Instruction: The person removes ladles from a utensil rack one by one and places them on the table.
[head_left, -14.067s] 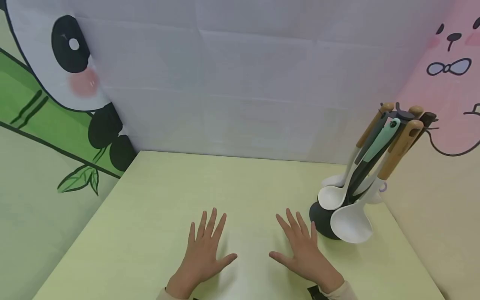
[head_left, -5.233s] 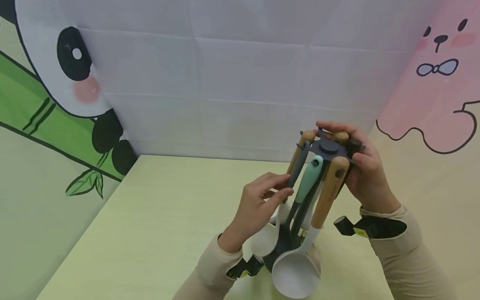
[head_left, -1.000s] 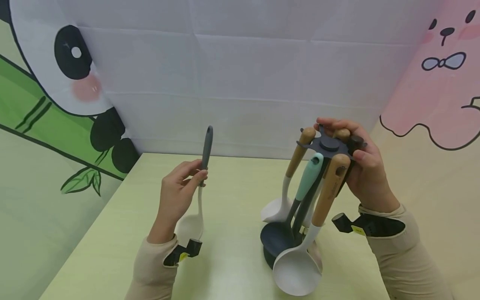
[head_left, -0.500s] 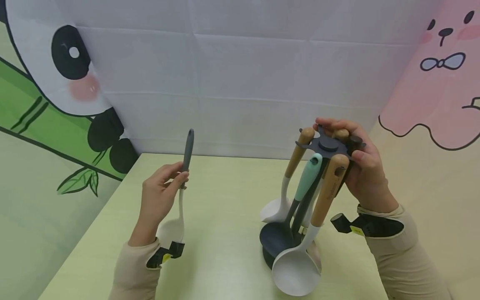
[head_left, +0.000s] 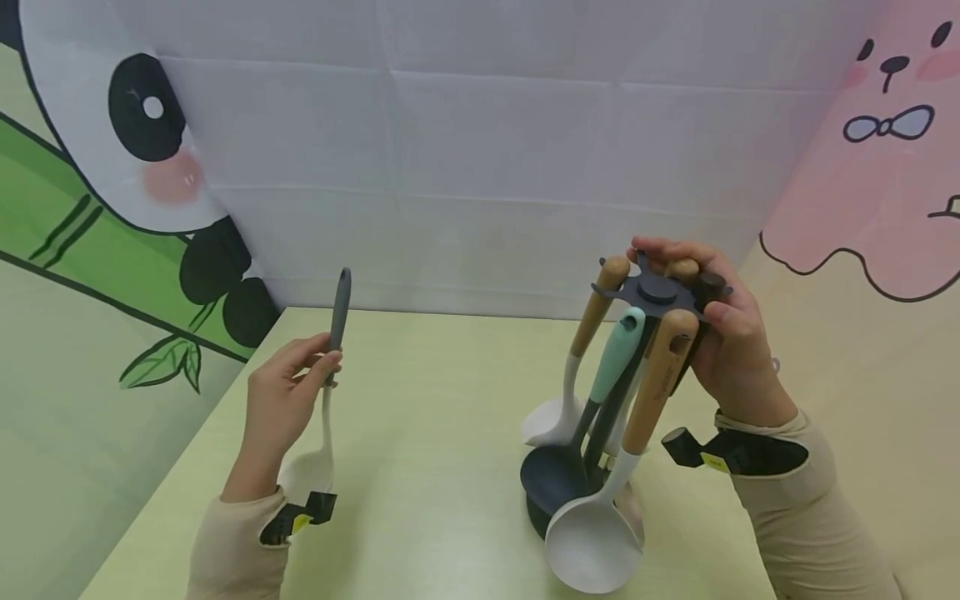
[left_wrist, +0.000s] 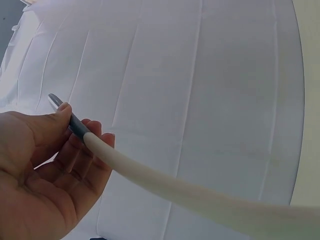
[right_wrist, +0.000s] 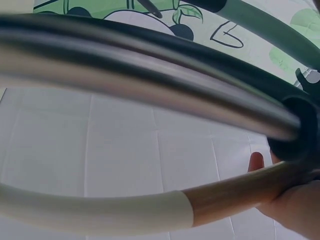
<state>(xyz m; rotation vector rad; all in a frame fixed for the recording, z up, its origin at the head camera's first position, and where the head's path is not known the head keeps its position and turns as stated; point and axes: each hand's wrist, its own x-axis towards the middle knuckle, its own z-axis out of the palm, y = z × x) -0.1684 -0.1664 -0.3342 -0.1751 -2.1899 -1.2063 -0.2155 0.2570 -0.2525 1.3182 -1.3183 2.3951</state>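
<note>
My left hand (head_left: 281, 400), at the left, pinches the grey handle of a white cooking spoon (head_left: 327, 417) between thumb and fingers. The spoon hangs handle up, and its pale bowl (head_left: 309, 473) is partly hidden by the wrist camera. In the left wrist view, the thumb presses the grey handle (left_wrist: 77, 125) near the white stem. On the right, my right hand (head_left: 738, 350) grips the dark top of a utensil stand (head_left: 658, 289), thumb in front and fingers behind. A large white ladle with a wooden handle (head_left: 660, 379) hangs at its front.
Also on the stand hang a mint-handled black ladle (head_left: 555, 475), a white utensil with a wooden handle (head_left: 592, 321) and other utensils behind. The stand sits on the pale yellow table (head_left: 442, 417). A white cloth wall (head_left: 480, 167) rises at its far edge.
The grey-handled spoon has come off the stand into my left hand. Over the last second that hand has carried it further left. My right hand stays on the stand, which was earlier further right.
</note>
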